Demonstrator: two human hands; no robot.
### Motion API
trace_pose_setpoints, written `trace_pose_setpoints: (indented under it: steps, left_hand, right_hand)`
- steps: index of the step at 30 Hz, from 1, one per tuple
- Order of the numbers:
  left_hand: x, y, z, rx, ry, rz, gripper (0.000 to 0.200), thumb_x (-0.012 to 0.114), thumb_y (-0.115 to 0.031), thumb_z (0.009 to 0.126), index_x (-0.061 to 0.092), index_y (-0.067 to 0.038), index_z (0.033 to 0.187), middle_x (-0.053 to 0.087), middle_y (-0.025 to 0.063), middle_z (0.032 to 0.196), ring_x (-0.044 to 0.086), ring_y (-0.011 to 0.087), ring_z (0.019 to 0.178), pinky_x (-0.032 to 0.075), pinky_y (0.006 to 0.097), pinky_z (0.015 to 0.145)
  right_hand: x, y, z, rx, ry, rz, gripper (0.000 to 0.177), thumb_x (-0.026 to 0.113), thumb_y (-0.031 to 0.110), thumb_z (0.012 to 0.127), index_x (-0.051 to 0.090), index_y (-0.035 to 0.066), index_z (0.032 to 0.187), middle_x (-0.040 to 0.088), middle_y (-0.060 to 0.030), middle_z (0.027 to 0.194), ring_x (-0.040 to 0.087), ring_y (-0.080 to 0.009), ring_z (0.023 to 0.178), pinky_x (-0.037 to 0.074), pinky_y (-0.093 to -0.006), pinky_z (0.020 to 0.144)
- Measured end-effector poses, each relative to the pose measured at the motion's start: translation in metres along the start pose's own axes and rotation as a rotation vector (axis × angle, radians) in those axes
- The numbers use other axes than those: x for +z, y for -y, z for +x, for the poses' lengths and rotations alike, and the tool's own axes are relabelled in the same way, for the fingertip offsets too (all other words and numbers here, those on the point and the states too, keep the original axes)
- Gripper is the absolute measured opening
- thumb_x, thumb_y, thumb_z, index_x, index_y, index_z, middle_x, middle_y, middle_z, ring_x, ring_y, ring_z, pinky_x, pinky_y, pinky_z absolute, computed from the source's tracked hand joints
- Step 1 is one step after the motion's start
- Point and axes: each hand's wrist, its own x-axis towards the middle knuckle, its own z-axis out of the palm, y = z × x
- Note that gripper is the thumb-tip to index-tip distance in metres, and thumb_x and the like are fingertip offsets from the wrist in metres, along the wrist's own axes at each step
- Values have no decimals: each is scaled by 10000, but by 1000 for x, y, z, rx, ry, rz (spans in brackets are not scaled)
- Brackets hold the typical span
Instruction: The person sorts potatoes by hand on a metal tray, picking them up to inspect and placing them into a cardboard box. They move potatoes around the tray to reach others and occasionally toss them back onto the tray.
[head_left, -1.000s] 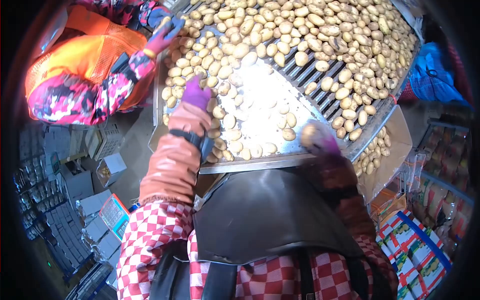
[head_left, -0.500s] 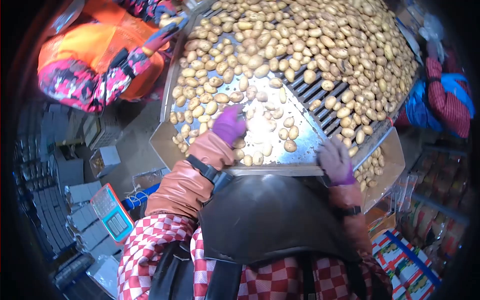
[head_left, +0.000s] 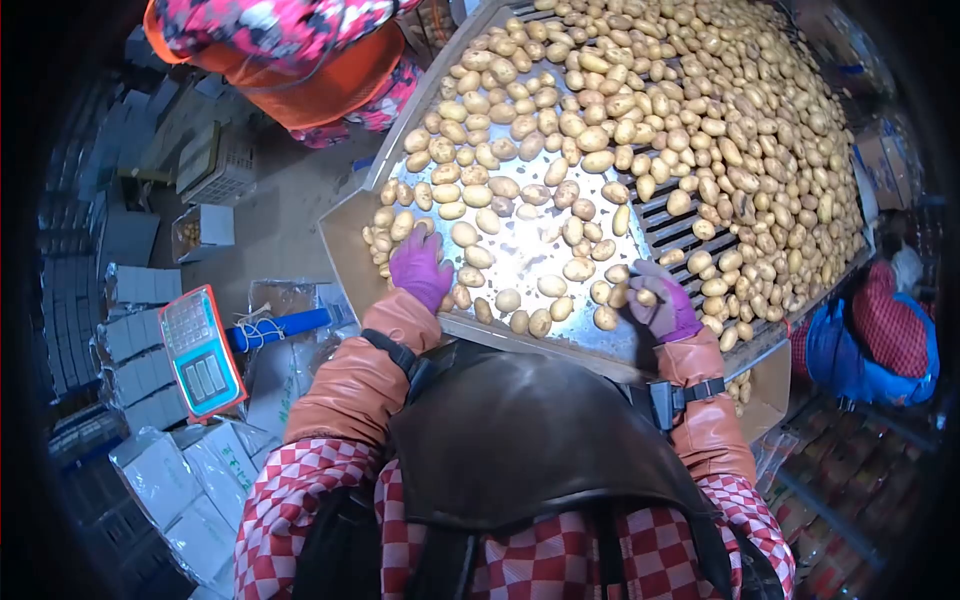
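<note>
Potatoes lie scattered over the shiny metal tray, with a dense pile at the right. My left hand, in a purple glove, is at the tray's lower left edge beside the cardboard box of potatoes. Its fingers are slightly apart over the potatoes there. At the tray's lower right, my right hand wears a greyish purple glove and has its fingers curled round a potato. Another potato touches its fingertips. Dark slats show between the tray and the pile.
A person in orange and pink camouflage stands at the upper left, and another in blue and red at the right. A scale and wrapped white boxes are at the left. A second cardboard box is below the tray's right side.
The view has shifted. My left hand has moved from mid-tray to the left edge. My right hand, empty before, now has a potato in its fingers. The person in orange has withdrawn an arm.
</note>
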Motion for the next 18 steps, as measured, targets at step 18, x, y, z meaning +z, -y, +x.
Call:
trace_pose_setpoints:
  steps: [18]
  left_hand:
    - [4, 24, 129, -87, -85, 9, 203, 599, -252, 807, 684, -133, 948, 669, 77, 907, 607, 301, 878, 472, 468, 771]
  right_hand:
    - [99, -3, 43, 301, 231, -675, 421, 557, 113, 893, 445, 88, 1298, 592, -107, 1213, 627, -206, 945, 513, -347, 752]
